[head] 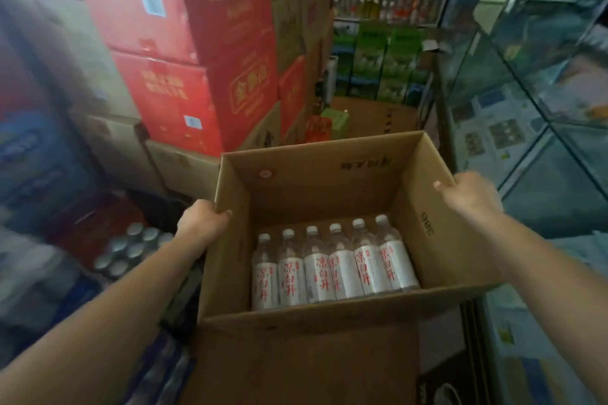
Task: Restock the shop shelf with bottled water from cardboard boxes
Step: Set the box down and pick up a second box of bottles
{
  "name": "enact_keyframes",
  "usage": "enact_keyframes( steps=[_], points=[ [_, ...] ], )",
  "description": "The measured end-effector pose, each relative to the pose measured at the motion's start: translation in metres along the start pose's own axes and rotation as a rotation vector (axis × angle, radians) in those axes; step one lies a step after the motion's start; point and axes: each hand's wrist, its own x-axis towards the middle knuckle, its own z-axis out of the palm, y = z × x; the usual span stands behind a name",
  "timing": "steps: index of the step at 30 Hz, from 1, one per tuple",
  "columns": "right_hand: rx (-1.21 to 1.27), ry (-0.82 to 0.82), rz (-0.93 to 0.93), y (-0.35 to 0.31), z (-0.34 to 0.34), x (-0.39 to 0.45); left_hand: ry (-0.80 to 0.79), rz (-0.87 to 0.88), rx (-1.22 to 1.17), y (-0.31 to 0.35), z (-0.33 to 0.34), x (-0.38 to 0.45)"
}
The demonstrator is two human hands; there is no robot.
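Observation:
An open brown cardboard box (329, 187) is in the middle of the view, its flaps up. Inside, along the near wall, lie several water bottles (332, 266) side by side, with white caps and white labels printed in red. My left hand (202, 223) grips the top edge of the box's left flap. My right hand (467, 194) grips the top edge of the right flap. Both forearms reach in from the bottom corners.
Stacked red cartons (197, 52) rise at the back left, with brown cartons under them. A glass display counter (533, 102) runs along the right. A pack of silver-topped cans (131, 250) sits at the left. Green boxes (385, 66) and shelved bottles stand at the aisle's end.

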Motion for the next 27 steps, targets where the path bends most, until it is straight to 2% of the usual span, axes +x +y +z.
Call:
enact_keyframes(
  steps=[4, 13, 16, 21, 27],
  points=[
    [-0.019, -0.003, -0.046, -0.042, -0.026, -0.032, 0.034, -0.027, -0.032, -0.020, -0.061, -0.027],
    [-0.055, -0.125, -0.373, -0.171, -0.055, -0.102, 0.194, -0.187, -0.089, -0.080, -0.204, -0.106],
    [-0.016, -0.137, -0.510, -0.226, -0.061, -0.125, 0.287, -0.261, -0.129, -0.105, -0.248, -0.143],
    [0.045, -0.248, -0.754, -0.306, -0.076, -0.165, 0.441, -0.378, -0.134, -0.132, -0.311, -0.223],
    [0.165, -0.367, -1.036, -0.380, -0.091, -0.238, 0.667, -0.572, -0.114, -0.152, -0.346, -0.333]
  ],
)
